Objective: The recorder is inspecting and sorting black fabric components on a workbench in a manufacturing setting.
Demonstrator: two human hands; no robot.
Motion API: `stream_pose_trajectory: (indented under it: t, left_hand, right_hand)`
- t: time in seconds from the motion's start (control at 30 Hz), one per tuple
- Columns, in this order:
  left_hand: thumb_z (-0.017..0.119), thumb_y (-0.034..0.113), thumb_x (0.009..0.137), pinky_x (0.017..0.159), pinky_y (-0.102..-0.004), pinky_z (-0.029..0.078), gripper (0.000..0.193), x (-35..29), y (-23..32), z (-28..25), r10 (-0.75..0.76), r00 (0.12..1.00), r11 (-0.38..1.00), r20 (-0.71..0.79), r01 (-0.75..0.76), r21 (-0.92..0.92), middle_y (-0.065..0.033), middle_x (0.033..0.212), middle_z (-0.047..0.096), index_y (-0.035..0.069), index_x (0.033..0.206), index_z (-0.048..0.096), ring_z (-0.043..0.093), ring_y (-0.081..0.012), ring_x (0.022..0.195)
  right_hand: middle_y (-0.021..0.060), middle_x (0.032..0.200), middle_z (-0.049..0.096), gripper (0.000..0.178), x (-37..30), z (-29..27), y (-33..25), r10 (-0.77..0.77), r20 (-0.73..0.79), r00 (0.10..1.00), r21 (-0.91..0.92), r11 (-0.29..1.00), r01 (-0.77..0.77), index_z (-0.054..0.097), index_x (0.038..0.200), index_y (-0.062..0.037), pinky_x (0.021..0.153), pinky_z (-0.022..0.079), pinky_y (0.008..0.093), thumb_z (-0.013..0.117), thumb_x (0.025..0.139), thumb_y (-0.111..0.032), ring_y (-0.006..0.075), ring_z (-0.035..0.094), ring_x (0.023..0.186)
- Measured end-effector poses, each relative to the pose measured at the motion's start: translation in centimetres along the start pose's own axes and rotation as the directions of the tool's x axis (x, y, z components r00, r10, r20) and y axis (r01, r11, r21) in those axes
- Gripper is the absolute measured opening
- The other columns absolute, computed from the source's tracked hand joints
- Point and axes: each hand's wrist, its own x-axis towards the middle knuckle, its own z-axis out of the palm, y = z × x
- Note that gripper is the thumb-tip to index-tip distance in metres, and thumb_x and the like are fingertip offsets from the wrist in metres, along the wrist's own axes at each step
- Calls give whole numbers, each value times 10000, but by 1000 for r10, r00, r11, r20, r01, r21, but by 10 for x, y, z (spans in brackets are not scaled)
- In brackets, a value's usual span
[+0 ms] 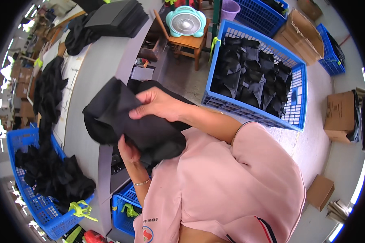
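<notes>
So the black cloth (160, 139) is up in front of the person's pink shirt (231, 182), right by the edge of the grey counter (89, 69). Can't tell if it actually touches the counter. It's folded over, with a smooth flap sticking up at the upper left.

Right hand (160, 105) reaches across from the right and lies on top, grip pinching the cloth, with thumb and fingers closed on the fold. Left hand (129, 153) is underneath at the lower left edge, bracelet (142, 182) on the wrist. Most of its fingers are tucked behind the cloth, so I honestly can't tell whether that grip is pinching or just propping it up.

Around them: a stack of black sheets (119, 18) at the far end of the counter, and a black heap (48, 93) along its left side that looks like it trails down into the left crate (48, 224). That one's blue, piled with black pieces, with a yellow-green ribbon (83, 210) tied on its near end. Off to the right there's a big blue crate (299, 99) full of black pieces too. Past the counter, a mint fan (186, 23) sits on a wooden chair (196, 41).
</notes>
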Motion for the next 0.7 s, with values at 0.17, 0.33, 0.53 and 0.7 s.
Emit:
stream_pose_trajectory:
  t: [0.17, 0.33, 0.53, 0.7]
  left_hand:
    - [659, 11, 931, 1045, -341, 455, 530, -7, -3, 63, 187, 982, 931, -30, -167, 324, -90, 1318, 603, 18, 1429, 478, 593, -203, 1169]
    - [646, 19, 937, 1046, -351, 452, 545, 12, -14, 56, 180, 984, 906, -15, -159, 393, -98, 1319, 594, 24, 1451, 464, 583, -209, 1178]
    - [608, 21, 947, 1084, -359, 408, 693, 9, -35, 91, 37, 966, 786, 257, -187, 589, -187, 1511, 430, 52, 1562, 291, 525, -298, 1300]
    - [616, 59, 959, 1005, -376, 493, 659, 21, -30, 83, -65, 988, 840, 142, -22, 542, -210, 1499, 431, 14, 1539, 306, 556, -305, 1273]
  right_hand:
    - [189, 800, 665, 158, -7, -29, 11, -609, -155, 778, -969, 248, 1, 637, 914, 17, 649, 512, 341, 713, 872, -115, 322, 650, 683]
    - [234, 1150, 654, 621, -34, -25, 17, -424, -167, 890, -815, 568, 118, 452, 1418, -98, 837, 527, 433, 711, 857, -158, 434, 647, 976]
    - [211, 1217, 621, 545, -62, -143, 67, -597, -422, 683, -780, 622, 62, 549, 1312, -47, 967, 489, 368, 728, 798, -76, 301, 632, 1096]
    - [99, 1058, 669, 403, -159, -250, 29, -365, -851, 378, -371, 927, 59, 612, 1178, -37, 883, 514, 327, 738, 798, 10, 181, 628, 954]
